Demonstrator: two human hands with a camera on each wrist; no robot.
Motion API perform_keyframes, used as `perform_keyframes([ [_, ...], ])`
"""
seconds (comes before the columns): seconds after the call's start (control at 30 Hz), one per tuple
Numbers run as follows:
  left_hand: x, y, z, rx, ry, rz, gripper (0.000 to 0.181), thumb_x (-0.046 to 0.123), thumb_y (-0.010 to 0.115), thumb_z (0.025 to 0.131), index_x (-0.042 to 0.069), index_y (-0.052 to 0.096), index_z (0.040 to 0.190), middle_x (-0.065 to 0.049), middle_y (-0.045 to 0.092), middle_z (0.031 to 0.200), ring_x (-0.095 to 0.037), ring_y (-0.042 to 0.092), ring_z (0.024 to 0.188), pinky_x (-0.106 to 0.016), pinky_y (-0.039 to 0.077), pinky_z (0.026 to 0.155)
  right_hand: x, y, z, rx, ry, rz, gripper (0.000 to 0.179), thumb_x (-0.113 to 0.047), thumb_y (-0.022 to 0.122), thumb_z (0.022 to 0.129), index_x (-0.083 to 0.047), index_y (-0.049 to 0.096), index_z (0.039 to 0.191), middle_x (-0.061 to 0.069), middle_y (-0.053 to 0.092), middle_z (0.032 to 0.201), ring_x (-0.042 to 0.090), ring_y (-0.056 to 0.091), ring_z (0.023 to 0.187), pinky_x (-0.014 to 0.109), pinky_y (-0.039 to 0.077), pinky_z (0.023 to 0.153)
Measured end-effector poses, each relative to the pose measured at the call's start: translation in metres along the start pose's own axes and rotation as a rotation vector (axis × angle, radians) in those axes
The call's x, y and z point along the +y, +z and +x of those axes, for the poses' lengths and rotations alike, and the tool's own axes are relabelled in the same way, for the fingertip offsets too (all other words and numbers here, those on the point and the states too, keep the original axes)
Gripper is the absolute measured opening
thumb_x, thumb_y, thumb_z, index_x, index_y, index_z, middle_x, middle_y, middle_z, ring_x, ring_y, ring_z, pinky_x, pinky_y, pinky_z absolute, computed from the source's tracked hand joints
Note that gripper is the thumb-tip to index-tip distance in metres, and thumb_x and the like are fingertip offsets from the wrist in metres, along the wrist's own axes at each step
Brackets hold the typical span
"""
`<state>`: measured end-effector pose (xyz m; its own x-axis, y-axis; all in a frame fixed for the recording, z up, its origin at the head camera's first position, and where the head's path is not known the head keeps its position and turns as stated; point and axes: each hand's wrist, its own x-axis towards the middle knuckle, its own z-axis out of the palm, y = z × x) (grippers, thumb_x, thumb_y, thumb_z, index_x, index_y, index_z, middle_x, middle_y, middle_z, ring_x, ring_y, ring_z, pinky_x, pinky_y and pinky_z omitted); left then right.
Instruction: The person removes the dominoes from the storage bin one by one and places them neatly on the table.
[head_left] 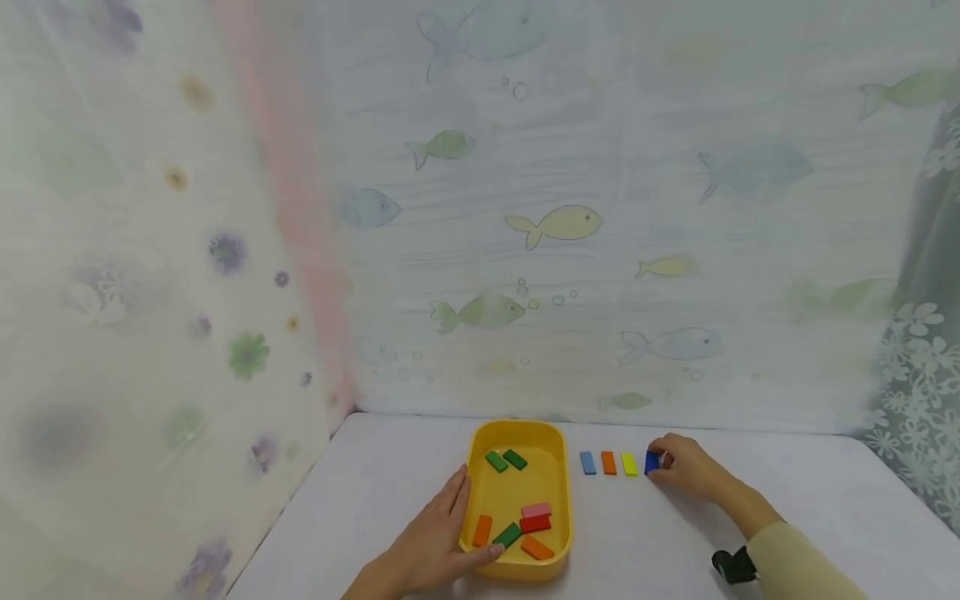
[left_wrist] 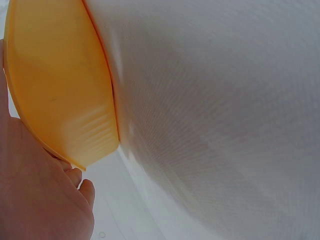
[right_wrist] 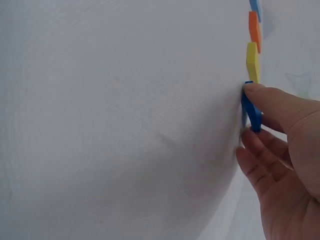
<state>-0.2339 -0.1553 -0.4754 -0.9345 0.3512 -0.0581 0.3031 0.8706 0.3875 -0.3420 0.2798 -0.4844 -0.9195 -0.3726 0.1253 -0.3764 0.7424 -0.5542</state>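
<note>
My right hand point(head_left: 692, 468) pinches a dark blue rectangular block point(right_wrist: 251, 107) between thumb and fingers, at the table surface. It is at the right end of a short row holding a yellow block point(head_left: 629, 464), an orange block point(head_left: 609, 463) and a light blue block point(head_left: 588, 463). My left hand point(head_left: 433, 533) holds the left side of a yellow plastic tray point(head_left: 563, 492), thumb over its near-left rim and fingers along the side. Inside the tray lie several loose blocks, among them a pink block point(head_left: 536, 510), a red block point(head_left: 535, 524) and a green block point(head_left: 507, 536).
A white cloth covers the table point(head_left: 637, 533). Near the right sleeve lies a small black object point(head_left: 733, 567), partly hidden by that sleeve. Behind the table hangs a fish-patterned curtain point(head_left: 570, 358), with a flowered one at the left.
</note>
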Motion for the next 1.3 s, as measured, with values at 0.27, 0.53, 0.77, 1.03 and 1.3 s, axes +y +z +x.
perform_keyframes([
  [0.27, -0.0026, 0.0030, 0.0007, -0.004, 0.002, -0.011, 0.115, 0.082, 0.049, 0.088, 0.002, 0.015, 0.163, -0.012, 0.011, 0.172, -0.031, 0.024, 0.154, -0.059, 0.030, 0.119, -0.0005, 0.0012, -0.0034, -0.033, -0.001, 0.065, 0.039, -0.005, 0.076, 0.088, 0.010, 0.064, 0.122, 0.009, 0.059, 0.104, 0.020, 0.051, 0.086, 0.026, 0.046, 0.068],
  [0.53, -0.0028, 0.0020, 0.0002, 0.002, 0.005, -0.002, 0.115, 0.082, 0.048, 0.088, 0.002, 0.016, 0.163, -0.012, 0.011, 0.172, -0.031, 0.024, 0.154, -0.059, 0.030, 0.119, 0.0002, 0.0009, -0.0035, -0.068, -0.008, 0.112, 0.040, -0.005, 0.075, 0.090, 0.006, 0.063, 0.126, 0.013, 0.057, 0.117, 0.021, 0.050, 0.089, 0.026, 0.045, 0.070],
  [0.77, -0.0006, 0.0000, -0.0014, 0.003, 0.006, -0.003, 0.114, 0.081, 0.048, 0.089, 0.001, 0.015, 0.163, -0.012, 0.010, 0.172, -0.031, 0.024, 0.154, -0.058, 0.030, 0.119, -0.0028, 0.0018, -0.0022, -0.075, 0.008, 0.130, 0.040, -0.002, 0.074, 0.090, 0.006, 0.063, 0.128, 0.014, 0.056, 0.121, 0.021, 0.049, 0.090, 0.026, 0.045, 0.069],
  [1.03, -0.0007, 0.0012, -0.0009, -0.003, 0.001, -0.016, 0.114, 0.081, 0.050, 0.088, 0.002, 0.015, 0.163, -0.012, 0.011, 0.172, -0.031, 0.024, 0.154, -0.058, 0.030, 0.119, -0.0008, 0.0060, -0.0022, -0.048, 0.039, 0.117, 0.039, -0.003, 0.074, 0.089, 0.003, 0.065, 0.126, 0.011, 0.057, 0.116, 0.022, 0.050, 0.092, 0.026, 0.047, 0.071],
  [1.3, 0.0002, 0.0007, 0.0008, 0.003, -0.002, 0.000, 0.114, 0.082, 0.049, 0.088, 0.002, 0.017, 0.163, -0.011, 0.011, 0.172, -0.031, 0.025, 0.153, -0.058, 0.030, 0.119, -0.0063, -0.0005, -0.0057, -0.041, 0.070, 0.095, 0.049, -0.007, 0.076, 0.088, 0.006, 0.059, 0.132, 0.013, 0.057, 0.115, 0.022, 0.051, 0.090, 0.027, 0.047, 0.070],
])
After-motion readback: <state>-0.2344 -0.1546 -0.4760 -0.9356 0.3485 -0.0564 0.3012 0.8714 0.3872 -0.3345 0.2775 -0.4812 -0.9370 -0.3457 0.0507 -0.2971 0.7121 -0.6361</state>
